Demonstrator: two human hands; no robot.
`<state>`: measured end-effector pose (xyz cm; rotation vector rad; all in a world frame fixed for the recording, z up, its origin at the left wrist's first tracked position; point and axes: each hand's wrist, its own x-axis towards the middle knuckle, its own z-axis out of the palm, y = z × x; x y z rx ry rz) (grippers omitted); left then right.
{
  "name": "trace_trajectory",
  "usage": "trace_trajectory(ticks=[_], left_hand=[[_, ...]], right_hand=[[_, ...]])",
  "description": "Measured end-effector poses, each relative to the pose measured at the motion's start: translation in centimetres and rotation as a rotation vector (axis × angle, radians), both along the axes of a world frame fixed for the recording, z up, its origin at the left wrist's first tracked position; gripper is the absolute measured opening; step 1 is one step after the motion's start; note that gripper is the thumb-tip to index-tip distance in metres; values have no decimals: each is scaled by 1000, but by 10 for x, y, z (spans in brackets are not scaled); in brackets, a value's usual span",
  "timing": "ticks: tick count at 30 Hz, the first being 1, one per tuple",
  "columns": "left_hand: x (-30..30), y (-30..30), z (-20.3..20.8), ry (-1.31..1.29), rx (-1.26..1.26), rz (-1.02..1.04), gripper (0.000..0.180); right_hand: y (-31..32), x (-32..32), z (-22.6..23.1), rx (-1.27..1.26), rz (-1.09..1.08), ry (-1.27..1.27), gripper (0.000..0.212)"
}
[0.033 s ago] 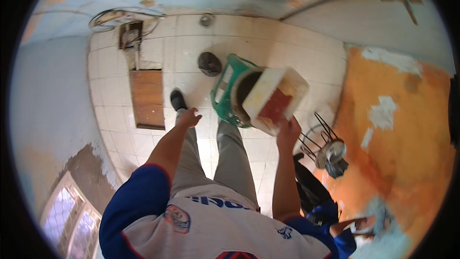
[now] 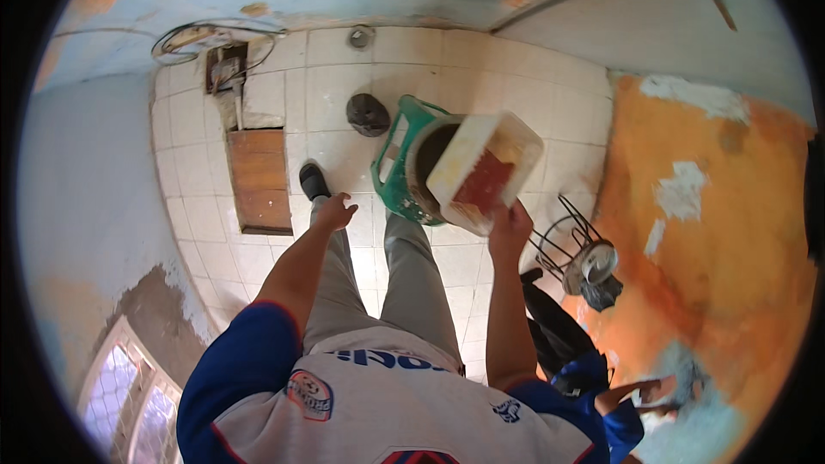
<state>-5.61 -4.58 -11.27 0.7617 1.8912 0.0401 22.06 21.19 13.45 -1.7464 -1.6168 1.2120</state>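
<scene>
My right hand (image 2: 512, 228) grips the near edge of a translucent white plastic tub (image 2: 447, 174), a rectangular one with a dark red patch and yellowish smears in it. The tub is tilted and overlaps the rim of a round bucket (image 2: 423, 163), whose inside looks dark. Under the bucket stands a green plastic stool (image 2: 387, 174), splashed with pale spots. My left hand (image 2: 336, 211) hangs in the air above my leg, fingers apart, holding nothing.
A dark rounded object (image 2: 369, 114) lies on the tiles beyond the stool. At right, a black metal stand (image 2: 563, 245) sits beside a metal pot (image 2: 597, 261). Another person's hand (image 2: 646, 391) reaches near the orange wall (image 2: 722, 232). A brown board (image 2: 260, 179) covers part of the floor.
The whole view has shifted slightly, so things sit a little farther left. My hands keep nearly the same pose, the right one still on the tub.
</scene>
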Motion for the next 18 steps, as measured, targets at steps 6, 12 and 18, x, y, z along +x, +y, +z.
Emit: trace_trajectory(ticks=[6,12,18], left_hand=[[6,90,109,-170,494,549,40],[5,181,273,-577,664,478,53],[0,178,299,-150,687,29,51]], right_hand=[[8,-31,40,-91,-41,81,26],[3,-56,59,5,55,47,25],[-13,-80,60,52,213,40,24]])
